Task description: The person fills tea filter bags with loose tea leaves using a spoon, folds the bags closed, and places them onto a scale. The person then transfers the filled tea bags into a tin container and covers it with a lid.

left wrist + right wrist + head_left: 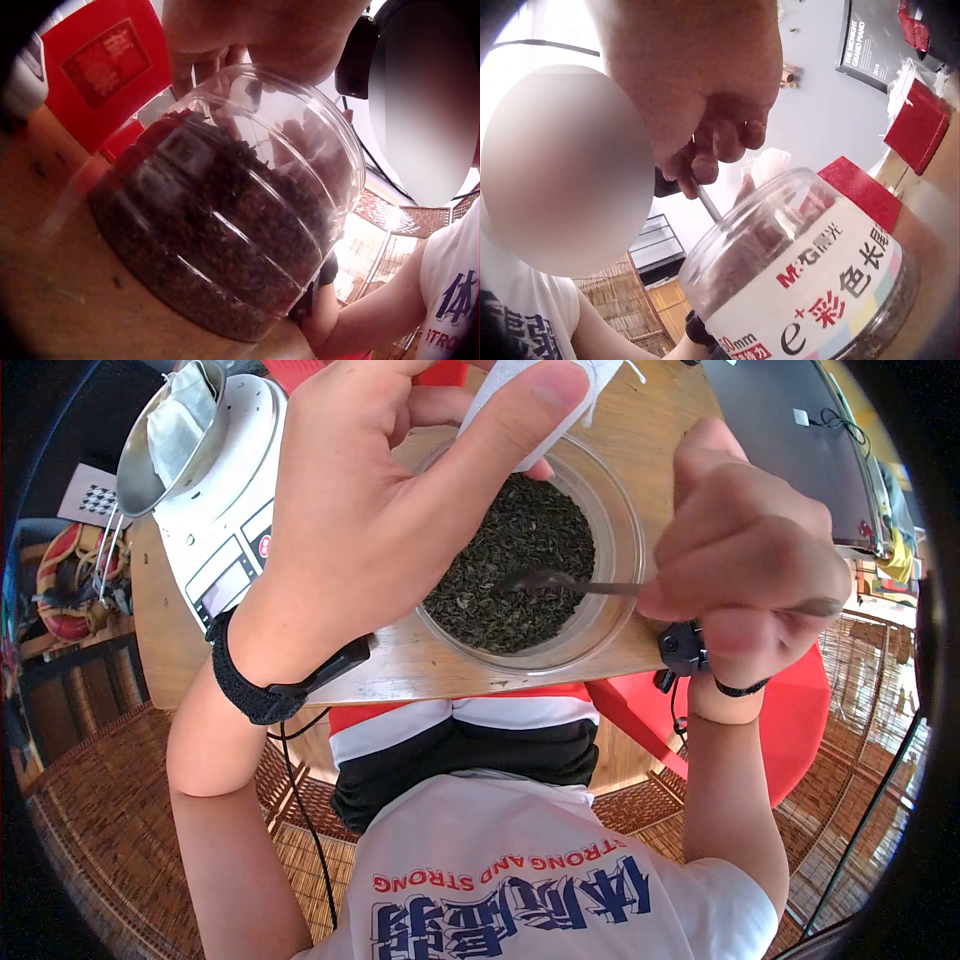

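Observation:
A clear plastic jar (225, 225) of dark loose tea leaves (520, 550) stands on the wooden table near its front edge. Over the jar's far rim my left hand (400, 510) holds a white tea bag (540, 405) between thumb and fingers. My right hand (750, 550), to the right of the jar, grips the handle of a metal spoon (590, 586). The spoon's bowl dips among the leaves, and in the right wrist view its handle crosses the jar's rim. A printed label (817, 292) wraps that side of the jar.
At the left stands a white kitchen scale (225, 490), its metal pan (130, 475) holding a filled white bag (180, 435). Red boxes (109, 71) stand beyond the jar. A dark laptop-like panel (790, 450) lies at the back right, and a red stool (790, 730) is below the table's right side.

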`<state>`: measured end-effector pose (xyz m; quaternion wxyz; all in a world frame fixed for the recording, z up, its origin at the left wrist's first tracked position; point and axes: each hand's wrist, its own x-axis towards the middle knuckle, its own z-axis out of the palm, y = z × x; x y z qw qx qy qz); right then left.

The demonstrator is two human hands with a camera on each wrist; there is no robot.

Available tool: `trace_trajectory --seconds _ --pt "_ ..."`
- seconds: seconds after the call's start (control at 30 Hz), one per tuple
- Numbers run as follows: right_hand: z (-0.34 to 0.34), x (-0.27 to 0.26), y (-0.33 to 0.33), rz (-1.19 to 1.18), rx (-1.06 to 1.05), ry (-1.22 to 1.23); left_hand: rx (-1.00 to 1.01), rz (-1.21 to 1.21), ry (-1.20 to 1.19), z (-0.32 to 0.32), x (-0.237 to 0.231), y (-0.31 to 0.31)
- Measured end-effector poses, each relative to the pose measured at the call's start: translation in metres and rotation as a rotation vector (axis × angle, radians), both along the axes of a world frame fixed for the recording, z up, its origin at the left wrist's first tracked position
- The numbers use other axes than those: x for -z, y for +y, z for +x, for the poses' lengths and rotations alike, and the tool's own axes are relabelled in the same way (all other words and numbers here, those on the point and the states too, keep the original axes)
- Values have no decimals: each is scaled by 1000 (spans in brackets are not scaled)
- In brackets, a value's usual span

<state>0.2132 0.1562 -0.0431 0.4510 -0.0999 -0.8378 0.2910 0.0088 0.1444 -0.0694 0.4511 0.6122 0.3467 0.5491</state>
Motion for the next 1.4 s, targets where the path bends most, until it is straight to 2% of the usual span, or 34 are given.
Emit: trace_trajectory --seconds 0.07,0.1,0.17,0.2,0.27,0.33,0.37,0.47,0.57,0.6,0.67,0.73,0.8,0.97,1.03,1.07,1.13,1.2,1.27,1.33,1.4 --pt "-3 2 3 16 -123 -15 -16 -4 14 1 -1 -1" --pt "-3 2 1 16 -120 -16 -25 -9 1 2 -1 -1" --pt "-6 2 -2 238 -19 -123 -33 -12 -11 1 2 1" --pt "-6 2 0 238 -19 -122 13 -30 -66 -2 5 4" --pt "-8 1 6 391 108 -143 57 -49 -120 -4 6 4" --pt "-7 3 4 302 92 -178 6 -10 -7 -1 0 1" --pt "-5 3 4 214 75 -213 8 -10 -9 0 0 1" --pt "0 2 4 153 76 -280 -13 -16 8 0 0 1" --pt "9 -9 7 86 27 -305 50 -84 -124 -3 4 5" --pt "10 -8 8 87 26 -306 30 -52 -61 -2 1 3" --pt "11 -6 13 85 48 -122 5 -18 2 0 -3 0" --pt "12 -9 14 172 82 -154 -6 -10 17 1 -4 0" --pt "6 -12 14 282 120 -306 -7 -2 17 0 -2 1" --pt "2 -6 6 172 86 -314 -22 -5 27 2 -11 2" --pt "4 -9 4 123 58 -335 -136 -461 80 9 -31 5" --pt "5 -12 5 115 36 -348 -138 -461 80 5 -21 6" --pt "9 -13 6 106 15 -361 64 -28 -90 -4 4 7" --pt "12 -9 8 50 53 -212 60 -42 -80 -4 5 7" --pt "15 -13 13 120 88 -211 56 -57 -70 -3 2 4" --pt "14 -15 13 191 125 -210 13 20 46 -2 -2 1" --pt "7 -14 11 248 209 -350 1 15 54 -1 -4 0"
